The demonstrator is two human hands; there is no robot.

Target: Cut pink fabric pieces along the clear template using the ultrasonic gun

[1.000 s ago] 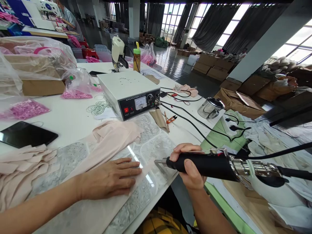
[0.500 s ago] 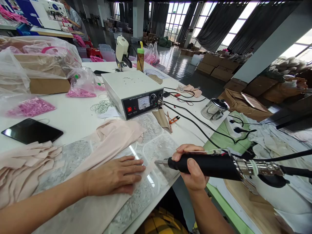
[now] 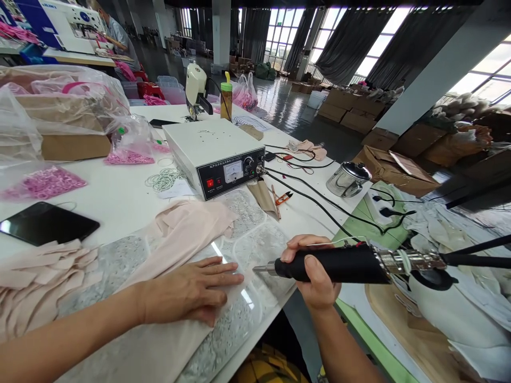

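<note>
My left hand (image 3: pixel 195 290) lies with fingers stretched out on a pale pink cloth (image 3: pixel 175 346), pressing it onto a clear sheet over a grey stone-patterned mat (image 3: pixel 223 346). In my right hand (image 3: pixel 315 274) is a black handheld ultrasonic cutter (image 3: pixel 339 264), gripped around its barrel. Its narrow metal tip points left and sits just right of my left fingertips, by the cloth's edge; whether it touches the cloth I cannot tell. A cable runs from the cutter's back end. Behind my hands stands the white control box (image 3: pixel 215 141) with a dial and a red switch.
Pink cloth strips (image 3: pixel 43 282) lie at the left below a black tablet (image 3: pixel 50 222). Orange thread snips (image 3: pixel 283 198) and a steel mug (image 3: pixel 348 179) are on the right. Black cables (image 3: pixel 311 198) cross the table. A co-worker (image 3: pixel 117 32) sits at the back left.
The view has shifted slightly. My left hand's fingers have spread a little and slid right, nearer the cutter tip. The cutter stays in my right hand.
</note>
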